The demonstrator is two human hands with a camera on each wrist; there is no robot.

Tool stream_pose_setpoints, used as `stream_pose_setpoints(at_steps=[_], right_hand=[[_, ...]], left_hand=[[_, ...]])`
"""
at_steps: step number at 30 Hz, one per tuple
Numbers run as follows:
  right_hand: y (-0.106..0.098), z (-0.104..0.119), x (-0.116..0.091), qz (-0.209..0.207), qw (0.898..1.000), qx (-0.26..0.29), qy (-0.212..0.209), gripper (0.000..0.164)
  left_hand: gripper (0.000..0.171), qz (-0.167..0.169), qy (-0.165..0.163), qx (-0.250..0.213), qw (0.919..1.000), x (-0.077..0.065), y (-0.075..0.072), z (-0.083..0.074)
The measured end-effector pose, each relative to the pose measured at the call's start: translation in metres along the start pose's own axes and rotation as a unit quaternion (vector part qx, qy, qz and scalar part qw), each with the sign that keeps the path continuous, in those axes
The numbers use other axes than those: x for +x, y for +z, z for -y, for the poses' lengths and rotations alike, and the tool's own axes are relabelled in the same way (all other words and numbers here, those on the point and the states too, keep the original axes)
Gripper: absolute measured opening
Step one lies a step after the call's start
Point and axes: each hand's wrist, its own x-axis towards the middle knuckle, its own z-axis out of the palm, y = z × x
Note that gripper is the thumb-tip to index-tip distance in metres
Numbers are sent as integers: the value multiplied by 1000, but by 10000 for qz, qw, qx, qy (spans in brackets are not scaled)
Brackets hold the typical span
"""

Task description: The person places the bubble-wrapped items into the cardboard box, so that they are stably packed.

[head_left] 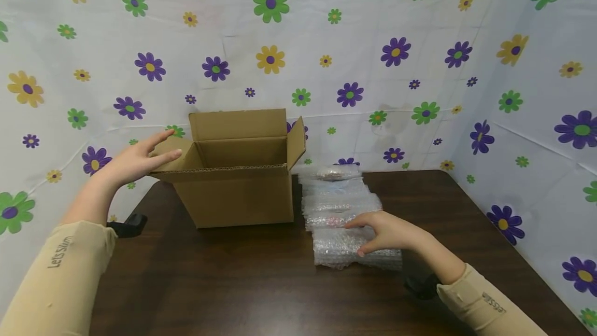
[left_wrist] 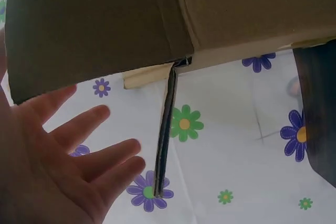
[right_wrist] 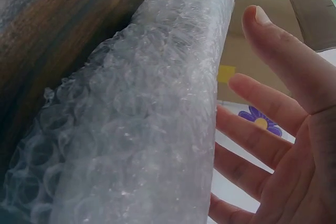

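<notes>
An open cardboard box stands on the dark wooden table with its flaps raised or spread. My left hand is at the box's left side flap, fingers extended and thumb apart, holding nothing. In the left wrist view its fingers spread beside the flap; whether they touch it I cannot tell. Right of the box, several bubble-wrapped bundles lie in a row. My right hand is over the nearest bundle, thumb and fingers parted. The right wrist view shows bubble wrap next to the fingers, ungripped.
The brown table reaches back to a white sheet printed with flowers, which also hangs along the right side. Black straps with dark mounts sit on both wrists, below beige sleeves.
</notes>
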Motion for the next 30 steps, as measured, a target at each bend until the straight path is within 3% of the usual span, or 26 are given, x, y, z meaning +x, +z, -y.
stream_pose_setpoints(at_steps=[9,15,20,25,30], right_hand=[[3,0,1,-28,10000,-13,-77,61],[10,-3,1,-103,9998,-147,-87,64],[15,-4,3,-224,9993,-271,-109,70],[20,-4,4,-326,9984,-391,-263,76],[23,-3,4,-254,9989,-319,-216,78]], left_hand=[[82,411,340,-237,9983,-3,6,10],[86,788,240,-188,9964,-5,11,14],[89,1030,363,-290,9936,-8,20,19],[94,996,477,-462,9928,-6,32,27],[97,712,563,-780,9928,-6,44,31]])
